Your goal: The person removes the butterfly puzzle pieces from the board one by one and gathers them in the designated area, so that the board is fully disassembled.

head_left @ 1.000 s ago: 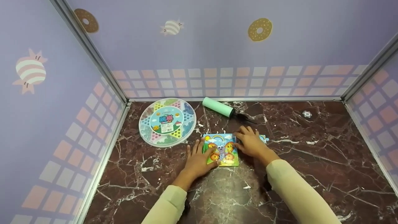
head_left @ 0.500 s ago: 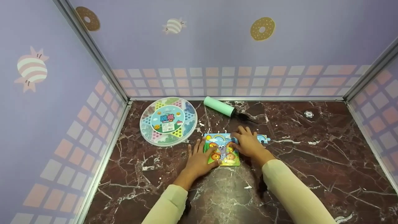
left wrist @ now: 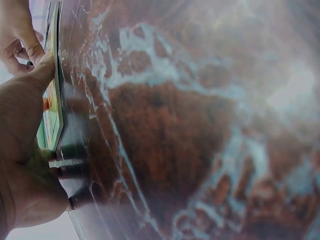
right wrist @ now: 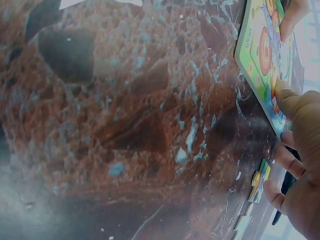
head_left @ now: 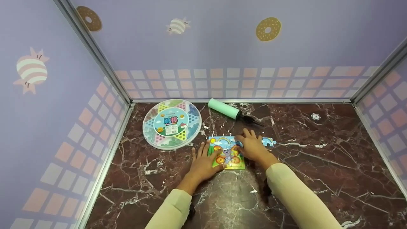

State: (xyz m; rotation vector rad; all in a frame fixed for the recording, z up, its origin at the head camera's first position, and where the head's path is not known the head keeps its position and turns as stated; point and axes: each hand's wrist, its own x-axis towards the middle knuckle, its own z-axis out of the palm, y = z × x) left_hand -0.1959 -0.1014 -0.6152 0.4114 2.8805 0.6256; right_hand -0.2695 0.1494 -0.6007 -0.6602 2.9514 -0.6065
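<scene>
A jigsaw puzzle board (head_left: 227,162) with a smiling butterfly, a rainbow and a sun lies flat on the dark marbled surface. My left hand (head_left: 203,163) rests along its left side, fingers spread, the thumb by the lower edge and the index finger over the picture. On the upper right corner sit the bent thumb and index finger of my right hand (head_left: 254,149); whether they pinch a piece or only press, I cannot tell. The right wrist view shows that thumb (right wrist: 287,95) on the picture, the other fingers beyond the edge. Loose puzzle pieces (head_left: 268,142) lie just right of the hand.
Back left of the board is a round Chinese checkers set (head_left: 171,124) under a clear lid. A mint-green hand pump (head_left: 223,108) with a black nozzle end lies near the back wall. Far right is a small round chip (head_left: 315,117). Patterned walls (head_left: 203,47) enclose the surface.
My right hand has shifted slightly left over the board's upper right corner, uncovering more of the loose pieces beside it. The left hand keeps its place. The whole view has shifted slightly.
</scene>
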